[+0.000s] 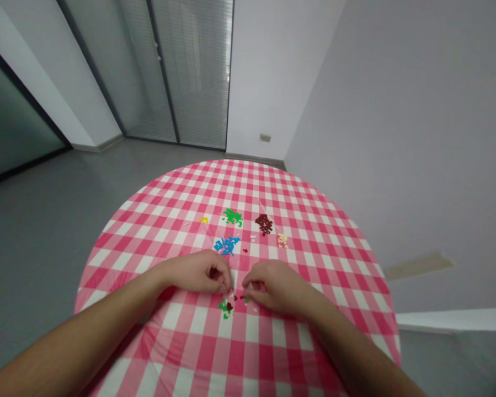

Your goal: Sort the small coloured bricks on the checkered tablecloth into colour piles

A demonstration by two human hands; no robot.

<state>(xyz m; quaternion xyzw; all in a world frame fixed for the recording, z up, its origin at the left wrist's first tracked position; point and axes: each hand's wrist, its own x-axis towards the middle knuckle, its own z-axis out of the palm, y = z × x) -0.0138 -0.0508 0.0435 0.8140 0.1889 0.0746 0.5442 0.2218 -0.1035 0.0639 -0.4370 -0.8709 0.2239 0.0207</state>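
Note:
My left hand [202, 271] is closed, thumb and fingertips together, just above a mixed group of small green, dark brown and cream pieces [225, 309]. What its fingertips hold is too small to name. Facing it, my right hand [275, 284] is also closed in a pinch over a few scattered pieces; anything between its fingers cannot be made out. Beyond my hands lie sorted piles: blue pieces [227, 246], green pieces [232, 216], dark brown pieces [264, 224], cream pieces [282, 240] and a few yellow pieces [203, 220]. A small red piece [245, 251] lies near the blue pile.
The round table has a pink and white checked cloth [181, 358], wrinkled near the front. Past its far edge are grey floor, glass partitions [190, 71] and a white wall with a socket plate [265, 138]. A pale wall runs along the right.

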